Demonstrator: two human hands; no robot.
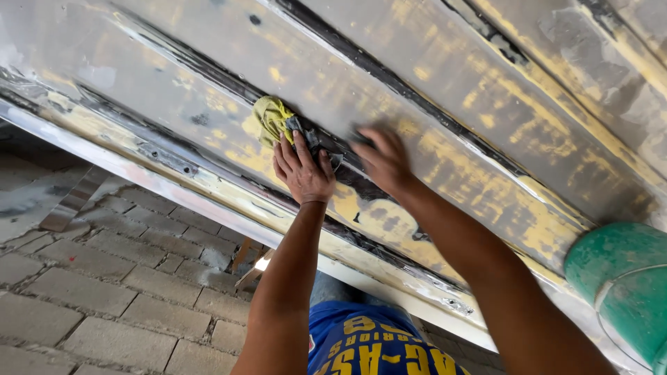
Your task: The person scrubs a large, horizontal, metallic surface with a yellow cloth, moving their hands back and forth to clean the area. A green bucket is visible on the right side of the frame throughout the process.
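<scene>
A large metal panel (pixel 445 76) with worn yellow paint and dark grooves slants across the view. My left hand (pixel 303 172) presses a yellow and grey rag (pixel 272 117) flat against the panel, fingers spread over the rag's lower end. My right hand (pixel 384 161) lies just to the right of it on the same dark groove, fingers bent over something small and dark that I cannot make out; that hand is blurred.
A green bucket (pixel 615 292) sits at the right edge against the panel. Grey paving bricks (pixel 104 292) cover the ground at lower left. A wooden stand (pixel 246 260) shows under the panel's edge. My blue shirt (pixel 361 344) fills the bottom centre.
</scene>
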